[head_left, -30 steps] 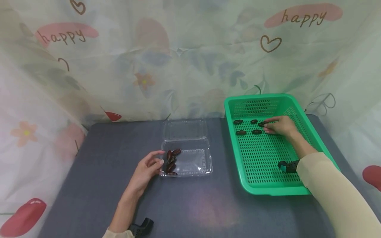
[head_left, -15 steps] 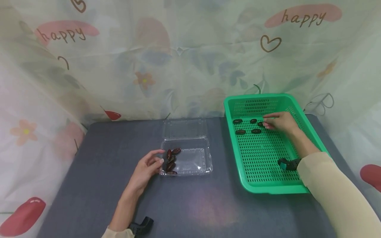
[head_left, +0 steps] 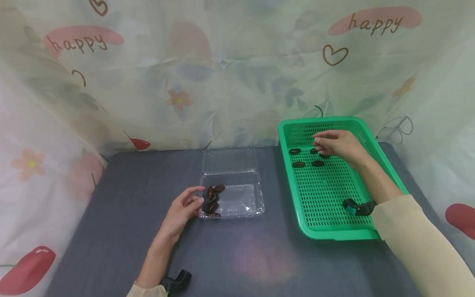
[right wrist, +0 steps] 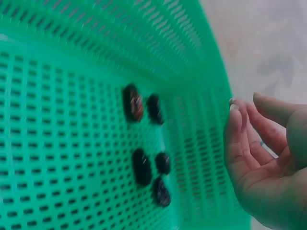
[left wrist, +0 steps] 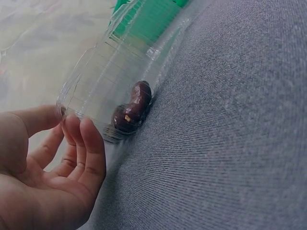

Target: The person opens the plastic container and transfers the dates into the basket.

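A clear plastic clamshell box [head_left: 241, 200] lies on the table with its lid folded back. Several dark brown dates [head_left: 213, 202] are bunched along its left side. My left hand [head_left: 179, 214] pinches the box's left rim between thumb and fingers, as the left wrist view shows up close. Over the back of a green plastic basket [head_left: 308, 234], my right hand [head_left: 339, 146] is raised, fingers loosely bent and nothing between them. Several dates [right wrist: 142, 166] lie apart in rows on the basket floor below it; in the head view the hand partly covers some.
The box's lid [head_left: 229, 160] lies behind it, near the printed curtain [head_left: 222, 103] at the table's back edge. Grey cloth covers the table [head_left: 230, 255]. The basket's raised walls stand around the right hand's work area.
My right hand has let go of a date on the basket floor and lifted away, up and slightly left. My left hand stays at the box.
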The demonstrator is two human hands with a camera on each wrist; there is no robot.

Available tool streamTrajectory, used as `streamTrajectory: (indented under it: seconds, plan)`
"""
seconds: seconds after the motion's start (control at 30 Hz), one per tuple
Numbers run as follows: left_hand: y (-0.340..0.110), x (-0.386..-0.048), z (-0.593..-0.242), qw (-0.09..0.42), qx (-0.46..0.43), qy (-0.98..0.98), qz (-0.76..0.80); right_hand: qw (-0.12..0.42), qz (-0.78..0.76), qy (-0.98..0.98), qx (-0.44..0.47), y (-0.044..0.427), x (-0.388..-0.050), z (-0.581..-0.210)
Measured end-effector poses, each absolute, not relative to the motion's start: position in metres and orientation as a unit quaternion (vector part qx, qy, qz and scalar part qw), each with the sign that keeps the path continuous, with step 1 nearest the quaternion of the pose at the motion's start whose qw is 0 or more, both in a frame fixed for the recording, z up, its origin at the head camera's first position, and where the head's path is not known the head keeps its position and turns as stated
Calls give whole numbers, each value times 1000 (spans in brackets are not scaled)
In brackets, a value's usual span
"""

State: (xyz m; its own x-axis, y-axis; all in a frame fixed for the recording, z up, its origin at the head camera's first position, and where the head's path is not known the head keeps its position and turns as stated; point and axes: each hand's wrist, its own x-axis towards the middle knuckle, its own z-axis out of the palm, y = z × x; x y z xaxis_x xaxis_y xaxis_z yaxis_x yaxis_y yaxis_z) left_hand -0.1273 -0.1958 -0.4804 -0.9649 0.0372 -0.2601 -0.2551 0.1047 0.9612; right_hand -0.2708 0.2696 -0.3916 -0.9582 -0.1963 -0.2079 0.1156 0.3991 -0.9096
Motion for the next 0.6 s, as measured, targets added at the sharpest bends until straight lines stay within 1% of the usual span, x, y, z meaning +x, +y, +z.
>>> streamTrajectory:
  seconds: [0.1,0.27,0.6]
  plan:
    - [-193,-128,-479,112,-77,732,668,138,-541,829,-33,263,-263,-380]
    - [-193,-126,-479,114,-80,732,667,134,-551,823,-37,252,-251,-372]
    - [-192,-128,-479,110,-87,730,669,154,-575,801,-74,224,-224,-353]
